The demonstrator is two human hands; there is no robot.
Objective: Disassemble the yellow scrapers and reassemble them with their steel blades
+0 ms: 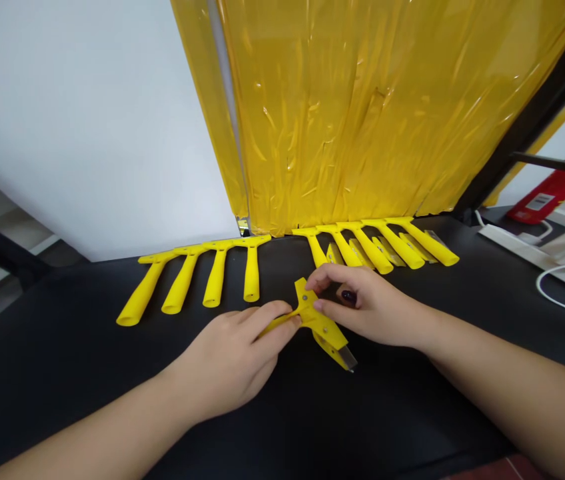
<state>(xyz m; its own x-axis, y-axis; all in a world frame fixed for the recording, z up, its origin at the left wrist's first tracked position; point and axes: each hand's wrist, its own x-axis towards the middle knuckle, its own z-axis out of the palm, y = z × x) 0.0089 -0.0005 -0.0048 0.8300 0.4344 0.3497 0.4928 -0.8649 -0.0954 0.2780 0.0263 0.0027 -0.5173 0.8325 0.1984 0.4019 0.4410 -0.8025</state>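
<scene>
Forearms [112, 430] nearest. Left hand [242, 350] is closed on the handle of a yellow scraper [330, 330], over the black table [62, 380]. Handle axis points from left fist toward right hand [377, 307]; scraper head sits crosswise, right at the right fingertips, blade end [348, 360] angled back nearer camera. Right hand's curled, thumb at head; can't tell if pinching. Yellow T-handles [216, 277] lie beyond left hand.

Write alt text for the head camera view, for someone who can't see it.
A person's left hand holds a yellow T-shaped tool over a black table while the right hand touches it. Behind, four yellow handles lie to the left and five more to the right, before a white panel and yellow plastic sheeting.
</scene>
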